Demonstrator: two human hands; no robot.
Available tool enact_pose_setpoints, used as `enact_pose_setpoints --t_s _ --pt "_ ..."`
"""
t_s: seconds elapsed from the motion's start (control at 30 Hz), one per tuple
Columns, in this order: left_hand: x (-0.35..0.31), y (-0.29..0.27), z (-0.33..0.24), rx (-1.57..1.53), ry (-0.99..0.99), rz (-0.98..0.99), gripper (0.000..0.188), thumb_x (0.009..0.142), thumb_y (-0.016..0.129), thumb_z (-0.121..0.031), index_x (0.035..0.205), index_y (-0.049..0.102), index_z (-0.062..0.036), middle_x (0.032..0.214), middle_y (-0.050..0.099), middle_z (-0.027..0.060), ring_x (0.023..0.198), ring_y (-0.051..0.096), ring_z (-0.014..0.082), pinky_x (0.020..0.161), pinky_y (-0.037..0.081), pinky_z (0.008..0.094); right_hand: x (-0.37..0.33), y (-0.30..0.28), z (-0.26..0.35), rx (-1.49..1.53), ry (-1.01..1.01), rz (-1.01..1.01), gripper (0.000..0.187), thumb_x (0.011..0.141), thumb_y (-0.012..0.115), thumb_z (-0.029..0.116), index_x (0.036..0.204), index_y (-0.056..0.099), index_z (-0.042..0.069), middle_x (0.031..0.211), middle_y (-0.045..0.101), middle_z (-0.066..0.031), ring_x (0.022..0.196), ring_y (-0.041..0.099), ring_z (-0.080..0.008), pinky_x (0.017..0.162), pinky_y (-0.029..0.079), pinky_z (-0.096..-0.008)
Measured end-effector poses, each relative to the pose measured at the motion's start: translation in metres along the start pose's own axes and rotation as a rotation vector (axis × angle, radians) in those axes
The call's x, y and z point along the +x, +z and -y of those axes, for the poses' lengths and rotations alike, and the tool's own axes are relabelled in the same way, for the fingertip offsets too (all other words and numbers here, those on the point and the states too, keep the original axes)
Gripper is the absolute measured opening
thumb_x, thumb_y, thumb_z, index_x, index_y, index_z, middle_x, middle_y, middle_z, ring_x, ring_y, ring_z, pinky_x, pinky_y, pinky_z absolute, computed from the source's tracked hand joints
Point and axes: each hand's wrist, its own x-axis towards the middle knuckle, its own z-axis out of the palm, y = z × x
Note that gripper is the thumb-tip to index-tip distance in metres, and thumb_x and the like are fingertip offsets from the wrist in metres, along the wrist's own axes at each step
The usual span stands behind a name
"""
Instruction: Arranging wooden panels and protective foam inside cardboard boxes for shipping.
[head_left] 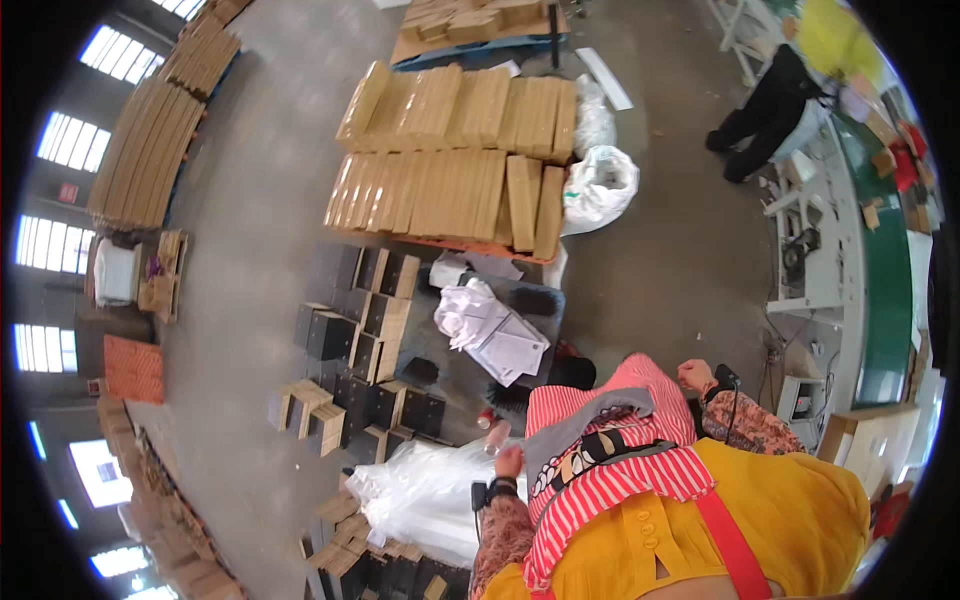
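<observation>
My left hand (510,462) hangs beside the striped apron, its fingers curled in with nothing showing in them. It is nearest to a heap of clear plastic sheeting (425,490) on its left. On the other side of the apron is my right hand (697,376), loosely closed, with no object visible in it. A red-and-white striped apron (610,420) with a grey edge covers my front. Ahead of my left hand stands a dark table (535,300) bearing white papers and a crumpled white bag (468,315). A small reddish item (487,418) lies near its lower end.
Black-and-tan blocks (375,335) are stacked left of the table. Beyond stand flat cartons (430,190) on a pallet, beside a white sack (600,188). At far right, a person in dark trousers (765,110) stands by a green-topped workbench (870,270). More carton stacks (150,150) line the left.
</observation>
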Motion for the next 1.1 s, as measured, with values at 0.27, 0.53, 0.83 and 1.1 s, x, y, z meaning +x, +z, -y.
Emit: enact_pose_setpoints --t_s 0.27,0.53,0.83,1.1 --pt "0.149 -0.188 -0.167 -1.209 -0.331 -0.399 0.031 0.101 0.061 -0.015 0.128 0.061 -0.0009 0.108 0.071 0.0087 0.086 0.068 0.0144 0.076 0.055 0.0274 0.203 0.037 0.176 -0.166 0.023 0.208 0.023 0.082 0.063 0.011 0.101 0.070 0.000 0.070 0.068 -0.0076 0.055 0.063 -0.0166 0.050 0.052 -0.0304" --pt "0.197 -0.081 -0.239 -1.312 -0.670 -0.460 0.032 0.101 0.060 -0.012 0.129 0.055 0.0035 0.117 0.065 0.0130 0.100 0.066 0.0183 0.083 0.059 0.0319 0.485 0.205 0.281 -0.579 -0.487 -0.219 0.020 0.068 0.072 0.015 0.082 0.065 0.002 0.060 0.058 -0.0096 0.051 0.060 -0.0206 0.048 0.045 -0.0364" --pt "0.216 -0.021 -0.339 -1.655 -1.091 -0.348 0.027 0.102 0.061 -0.011 0.124 0.060 0.0032 0.105 0.071 0.0090 0.091 0.069 0.0152 0.081 0.057 0.0279 0.642 0.424 0.436 -0.394 -0.582 -0.178 0.131 0.069 0.087 0.044 0.161 0.003 0.005 0.154 0.030 -0.0331 0.140 0.038 -0.0491 0.115 0.034 -0.0513" --pt "0.252 -0.020 -0.369 -1.425 -1.007 -0.134 0.030 0.100 0.066 -0.018 0.124 0.067 -0.0015 0.105 0.071 0.0037 0.091 0.064 0.0088 0.081 0.052 0.0244 0.697 0.406 0.488 -0.320 -0.784 -0.392 0.135 0.068 0.089 0.025 0.159 -0.008 0.002 0.142 0.045 -0.0349 0.127 0.053 -0.0418 0.109 0.042 -0.0453"
